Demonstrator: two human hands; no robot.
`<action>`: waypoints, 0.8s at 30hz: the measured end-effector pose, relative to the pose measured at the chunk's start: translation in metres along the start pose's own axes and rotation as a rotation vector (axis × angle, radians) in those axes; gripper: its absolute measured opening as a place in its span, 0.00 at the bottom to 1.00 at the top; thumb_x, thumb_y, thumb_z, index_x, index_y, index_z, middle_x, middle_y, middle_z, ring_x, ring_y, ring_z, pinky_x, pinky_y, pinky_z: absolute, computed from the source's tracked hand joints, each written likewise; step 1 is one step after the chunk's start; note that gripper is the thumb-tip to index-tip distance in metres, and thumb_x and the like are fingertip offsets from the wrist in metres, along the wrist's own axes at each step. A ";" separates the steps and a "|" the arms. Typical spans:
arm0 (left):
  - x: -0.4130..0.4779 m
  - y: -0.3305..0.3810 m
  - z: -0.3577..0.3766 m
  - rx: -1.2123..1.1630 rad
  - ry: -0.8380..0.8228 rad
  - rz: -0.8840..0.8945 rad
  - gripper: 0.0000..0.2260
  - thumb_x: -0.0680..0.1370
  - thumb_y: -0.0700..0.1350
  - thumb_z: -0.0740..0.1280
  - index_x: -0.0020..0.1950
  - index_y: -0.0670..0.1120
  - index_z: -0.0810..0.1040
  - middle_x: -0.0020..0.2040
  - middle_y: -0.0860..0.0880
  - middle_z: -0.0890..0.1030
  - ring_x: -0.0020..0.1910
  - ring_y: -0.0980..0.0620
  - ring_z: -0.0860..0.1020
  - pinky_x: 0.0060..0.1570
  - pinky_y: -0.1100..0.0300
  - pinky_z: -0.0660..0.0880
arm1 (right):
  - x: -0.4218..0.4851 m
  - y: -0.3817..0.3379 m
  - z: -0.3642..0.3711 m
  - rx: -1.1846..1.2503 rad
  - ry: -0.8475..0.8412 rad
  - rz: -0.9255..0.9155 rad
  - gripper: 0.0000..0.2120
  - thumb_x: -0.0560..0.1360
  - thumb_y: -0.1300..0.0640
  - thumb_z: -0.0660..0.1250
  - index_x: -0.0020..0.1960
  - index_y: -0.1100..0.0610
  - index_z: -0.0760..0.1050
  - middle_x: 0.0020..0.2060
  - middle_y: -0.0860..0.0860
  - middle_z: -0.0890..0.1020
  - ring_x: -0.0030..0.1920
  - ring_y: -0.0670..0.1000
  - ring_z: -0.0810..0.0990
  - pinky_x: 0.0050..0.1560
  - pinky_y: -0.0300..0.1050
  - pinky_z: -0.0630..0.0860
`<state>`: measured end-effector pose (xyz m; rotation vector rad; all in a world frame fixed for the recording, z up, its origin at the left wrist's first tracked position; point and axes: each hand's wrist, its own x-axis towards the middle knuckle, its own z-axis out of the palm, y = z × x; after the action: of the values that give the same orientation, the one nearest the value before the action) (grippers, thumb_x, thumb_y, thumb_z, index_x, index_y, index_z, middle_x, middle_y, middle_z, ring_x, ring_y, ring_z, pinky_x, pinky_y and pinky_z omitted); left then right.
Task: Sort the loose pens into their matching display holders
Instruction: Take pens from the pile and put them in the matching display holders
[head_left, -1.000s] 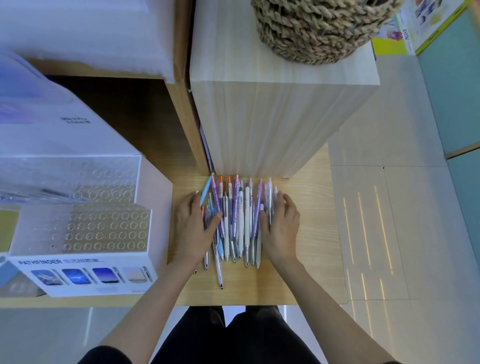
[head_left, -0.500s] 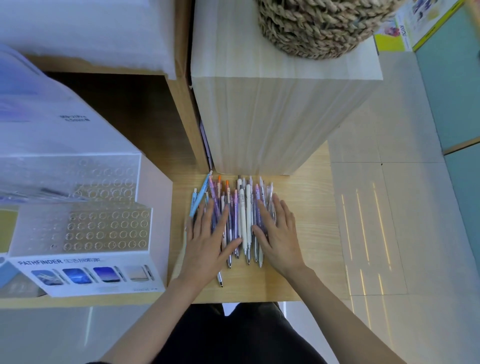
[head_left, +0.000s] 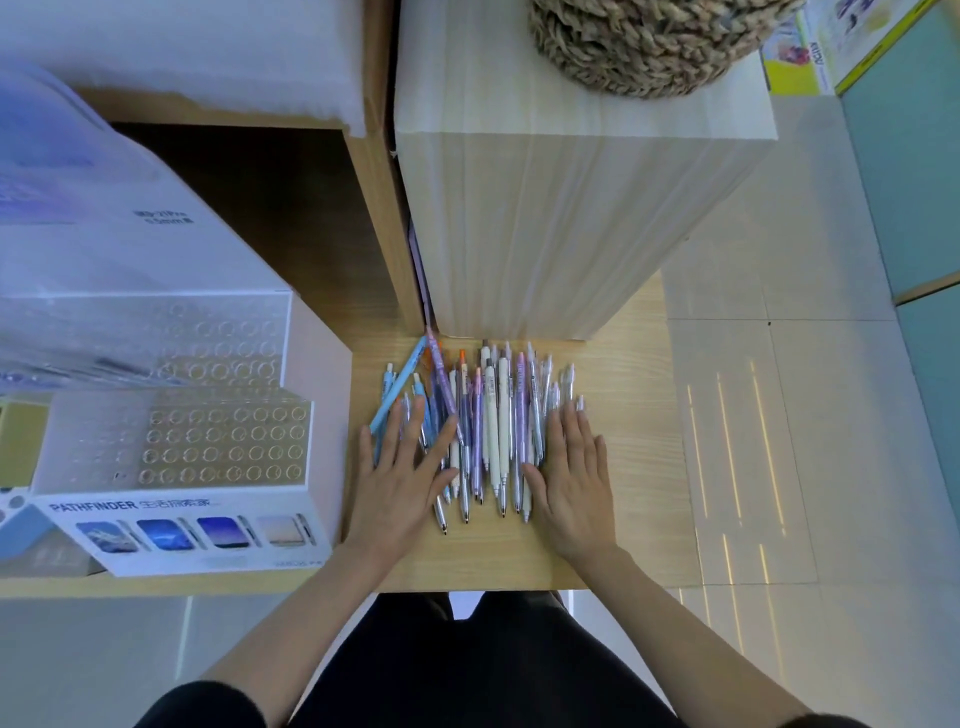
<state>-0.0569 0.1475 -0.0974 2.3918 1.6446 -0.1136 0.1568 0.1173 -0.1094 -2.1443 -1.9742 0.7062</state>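
Observation:
A pile of loose pens (head_left: 488, 426) in blue, purple, white and orange lies on the wooden table (head_left: 634, 467), tips toward me. My left hand (head_left: 405, 478) lies flat with spread fingers on the pile's left side. On the right side my right hand (head_left: 571, 478) presses flat with straight fingers. A clear acrylic display holder (head_left: 223, 441) with rows of round holes stands to the left, above a "PATHFINDER" label. A second tier of holes (head_left: 218, 338) rises behind it.
A tall pale wooden block (head_left: 561, 208) stands just behind the pens, with a woven basket (head_left: 649, 47) on top. A wooden shelf recess (head_left: 291, 218) lies to its left. The table's front edge is near my legs; tiled floor is on the right.
Both hands went from cupping the pile's sides to lying flat on the pens, then slid apart, spreading the pens wider across the table.

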 end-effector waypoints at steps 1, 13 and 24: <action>0.004 -0.001 -0.004 -0.015 -0.003 -0.011 0.25 0.82 0.58 0.38 0.77 0.52 0.50 0.78 0.40 0.48 0.76 0.40 0.50 0.67 0.33 0.57 | 0.003 -0.001 -0.002 0.003 0.003 -0.011 0.34 0.78 0.35 0.36 0.77 0.54 0.38 0.77 0.49 0.40 0.75 0.44 0.32 0.73 0.43 0.30; 0.028 -0.007 -0.037 -0.456 0.198 -0.495 0.12 0.81 0.41 0.60 0.62 0.39 0.73 0.52 0.42 0.73 0.45 0.45 0.75 0.41 0.57 0.70 | 0.038 -0.023 -0.036 0.257 0.303 0.383 0.13 0.79 0.56 0.63 0.59 0.62 0.75 0.55 0.58 0.76 0.56 0.57 0.72 0.55 0.47 0.67; 0.025 0.011 -0.039 -1.007 0.070 -0.739 0.29 0.70 0.62 0.70 0.57 0.40 0.75 0.51 0.43 0.78 0.50 0.48 0.77 0.53 0.50 0.76 | 0.035 -0.044 -0.040 0.753 0.232 0.559 0.18 0.75 0.52 0.70 0.60 0.60 0.71 0.50 0.51 0.75 0.52 0.42 0.77 0.51 0.34 0.73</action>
<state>-0.0407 0.1760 -0.0626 1.0242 1.8811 0.5429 0.1351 0.1650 -0.0649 -2.1136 -0.7757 1.0074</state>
